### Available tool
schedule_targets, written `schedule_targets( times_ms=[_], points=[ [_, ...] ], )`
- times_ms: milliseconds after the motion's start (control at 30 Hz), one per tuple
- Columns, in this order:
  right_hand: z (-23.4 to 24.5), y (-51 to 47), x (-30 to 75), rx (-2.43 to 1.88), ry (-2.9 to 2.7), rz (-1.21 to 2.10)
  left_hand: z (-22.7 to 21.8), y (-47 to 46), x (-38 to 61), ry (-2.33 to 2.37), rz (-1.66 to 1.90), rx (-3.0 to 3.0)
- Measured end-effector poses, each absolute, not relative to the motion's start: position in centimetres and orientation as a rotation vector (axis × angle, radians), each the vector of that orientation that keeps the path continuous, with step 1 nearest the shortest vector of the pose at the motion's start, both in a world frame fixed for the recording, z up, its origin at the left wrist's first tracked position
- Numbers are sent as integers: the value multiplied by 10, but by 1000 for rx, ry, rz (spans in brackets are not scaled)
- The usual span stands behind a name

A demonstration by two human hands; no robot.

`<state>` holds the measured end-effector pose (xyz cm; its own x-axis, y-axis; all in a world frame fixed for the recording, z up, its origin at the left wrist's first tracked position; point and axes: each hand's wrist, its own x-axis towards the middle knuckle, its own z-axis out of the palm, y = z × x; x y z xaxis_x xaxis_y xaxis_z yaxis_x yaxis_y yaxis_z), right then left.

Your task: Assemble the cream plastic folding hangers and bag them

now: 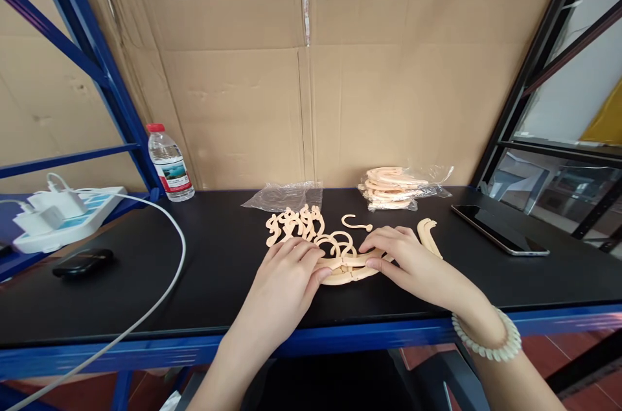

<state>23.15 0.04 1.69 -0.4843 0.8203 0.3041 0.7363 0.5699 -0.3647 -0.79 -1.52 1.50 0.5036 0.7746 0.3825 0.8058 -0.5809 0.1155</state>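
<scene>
My left hand (286, 278) and my right hand (405, 258) rest on the black table (208, 268), both pinching a small stack of peach-coloured curved plastic pieces (347, 266) between them. Fingertips of both hands press on the stack from either side. Just behind lie several loose peach hooks (294, 224), some ring-shaped pieces (337, 242) and a single hook (356, 223). Two curved pieces (428, 236) lie right of my right hand, which has a pale bead bracelet (488, 340) at its wrist.
A clear bag of more peach pieces (396, 187) and an empty clear bag (284, 196) lie near the cardboard backing (311, 80). A phone (500, 228) lies at right. A water bottle (169, 163), power strip (63, 216), white cable (165, 281) and dark object (82, 262) are at left.
</scene>
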Motion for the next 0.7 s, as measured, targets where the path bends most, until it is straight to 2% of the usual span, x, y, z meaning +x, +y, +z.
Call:
schedule_targets(
  times_ms=[300, 700],
  points=[
    [26, 15, 224, -1203, -2610, 266, 20, -8, 3, -1339, -369, -2757],
    [31, 17, 226, -1111, -2687, 298, 7, -8, 17, -1576, -655, -2680]
  ],
)
